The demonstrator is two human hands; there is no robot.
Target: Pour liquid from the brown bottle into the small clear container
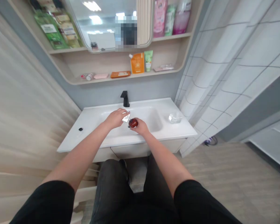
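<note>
Over the white sink basin [154,119], my right hand [141,127] is wrapped round a small reddish-brown bottle [133,123]. Dark parts show at the bottle's left side. My left hand [116,118] pinches a small white, shiny thing [126,118] just left of the bottle's mouth; its kind is too small to make out. Whether the white thing touches the bottle, I cannot tell. Behind both hands stands a black faucet [125,99]. On the counter to the left lies a small round black piece [80,129].
A clear container [175,118] stands on the counter's right end. Above, a shelf [102,81] holds an orange pouch [137,63], a green tube [148,60] and several small items. Bottles flank the mirror [102,25]. White curtains hang at the right.
</note>
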